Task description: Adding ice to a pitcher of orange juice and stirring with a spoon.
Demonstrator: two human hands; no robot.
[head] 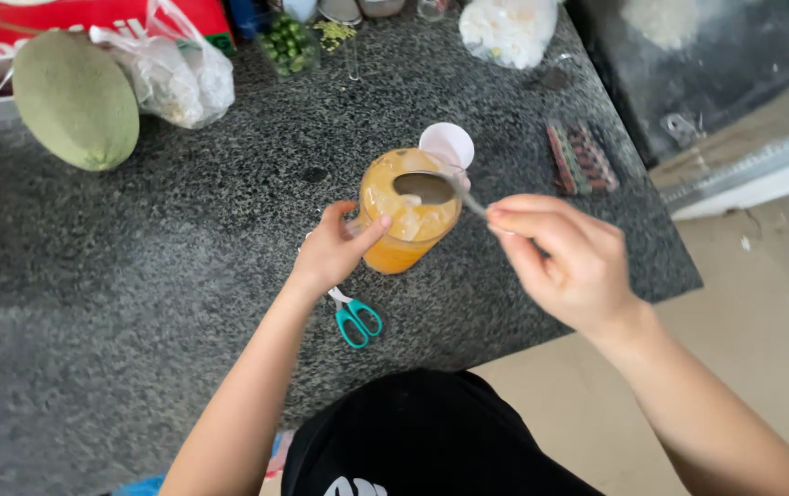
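Head view shows us our left hand (332,250) wrapped around the side of a glass of orange drink (407,216) near the middle of the dark granite counter (137,276). Our right hand (567,262) pinches a metal spoon (433,187) over the glass. Teal scissors (356,317) lie just nearer; a green melon (75,99) sits far left.

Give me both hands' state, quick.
Left hand: closed around the glass of orange drink.
Right hand: closed, pinching the spoon over the glass.
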